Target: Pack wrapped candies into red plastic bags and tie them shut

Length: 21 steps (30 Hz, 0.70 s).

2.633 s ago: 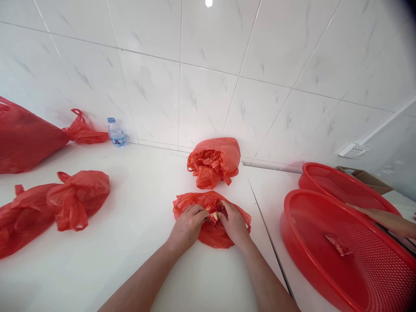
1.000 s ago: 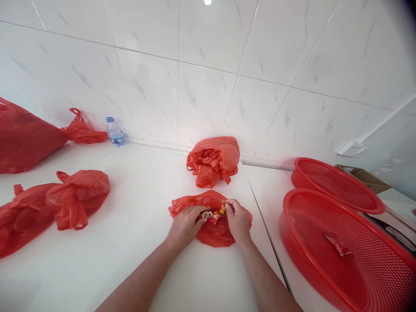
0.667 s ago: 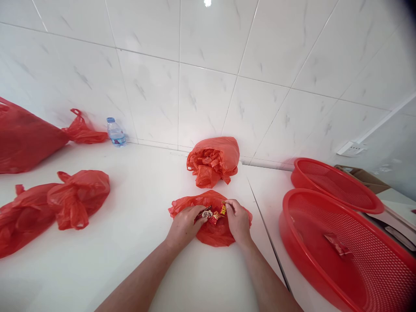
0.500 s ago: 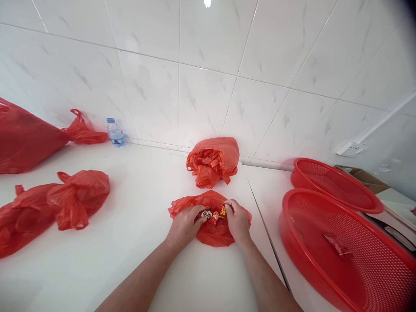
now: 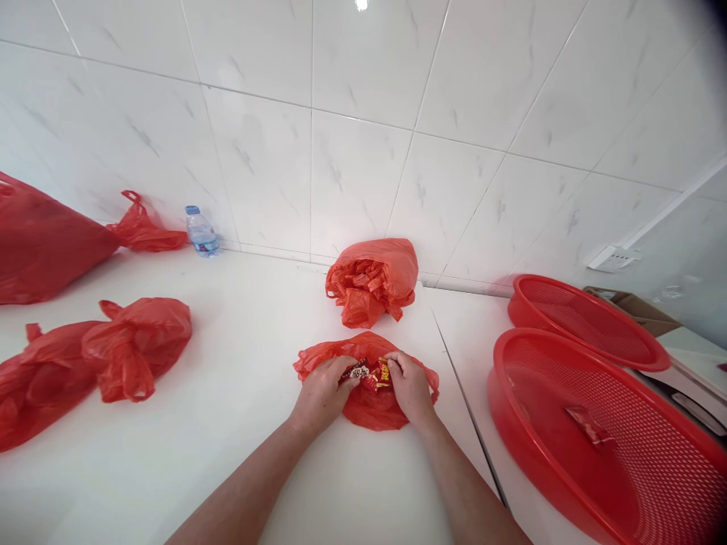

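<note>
An open red plastic bag (image 5: 375, 415) lies on the white table, with small wrapped snack packets in its mouth. My left hand (image 5: 322, 390), at the bag's left side, has thumb and fingers closed on a dark packet with pale lettering (image 5: 359, 372). My right hand (image 5: 411, 386) reaches over the right side and pinches a red packet with yellow lettering (image 5: 384, 371). Between the two hands a red-and-white wrapper (image 5: 370, 381) shows. My fingers cover parts of the packets.
Behind the bag sits a bundle of crumpled red bags (image 5: 372, 281). Knotted red bags (image 5: 139, 341) and a water bottle (image 5: 202, 232) stand left. On the right are two red mesh baskets (image 5: 568, 484) (image 5: 591, 322), the nearer holding a packet (image 5: 589, 425). A seam (image 5: 466, 401) runs between tabletops.
My right hand has moved slightly left with the yellow-lettered packet, bringing it closer to the other packets. My left hand stays almost in place.
</note>
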Available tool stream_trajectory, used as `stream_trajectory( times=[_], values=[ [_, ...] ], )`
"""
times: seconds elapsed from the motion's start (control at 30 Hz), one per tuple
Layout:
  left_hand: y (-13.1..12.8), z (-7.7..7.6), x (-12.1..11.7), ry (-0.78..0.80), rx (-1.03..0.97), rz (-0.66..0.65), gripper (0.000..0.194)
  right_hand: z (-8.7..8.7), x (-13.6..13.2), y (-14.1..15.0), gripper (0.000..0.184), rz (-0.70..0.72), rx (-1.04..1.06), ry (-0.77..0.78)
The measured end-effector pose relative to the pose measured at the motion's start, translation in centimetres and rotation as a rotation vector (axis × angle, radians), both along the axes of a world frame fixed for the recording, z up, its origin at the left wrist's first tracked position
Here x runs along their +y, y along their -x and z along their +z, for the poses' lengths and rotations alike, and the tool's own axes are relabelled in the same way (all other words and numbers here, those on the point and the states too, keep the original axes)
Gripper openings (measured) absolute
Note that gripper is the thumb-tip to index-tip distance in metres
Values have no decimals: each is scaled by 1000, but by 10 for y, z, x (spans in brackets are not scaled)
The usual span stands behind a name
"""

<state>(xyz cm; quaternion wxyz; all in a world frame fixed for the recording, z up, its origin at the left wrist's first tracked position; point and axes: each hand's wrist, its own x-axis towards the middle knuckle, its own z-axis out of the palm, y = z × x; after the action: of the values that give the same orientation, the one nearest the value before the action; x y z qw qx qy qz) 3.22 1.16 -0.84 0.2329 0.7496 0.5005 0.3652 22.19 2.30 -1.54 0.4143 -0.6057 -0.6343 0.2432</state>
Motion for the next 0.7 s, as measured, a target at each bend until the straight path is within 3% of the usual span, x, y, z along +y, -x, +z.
stream_trajectory(
  times=[0.23,0.4,0.7],
  values=[
    [0,-2,1,2,2,28,23,5,-4,2,20,87,-56,46],
    [0,-2,0,-5,-16,45,24,6,-7,4,33,145,-98,40],
    [1,-5,1,-34,-28,69,26,-1,-2,1,25,52,4,-15]
  ],
)
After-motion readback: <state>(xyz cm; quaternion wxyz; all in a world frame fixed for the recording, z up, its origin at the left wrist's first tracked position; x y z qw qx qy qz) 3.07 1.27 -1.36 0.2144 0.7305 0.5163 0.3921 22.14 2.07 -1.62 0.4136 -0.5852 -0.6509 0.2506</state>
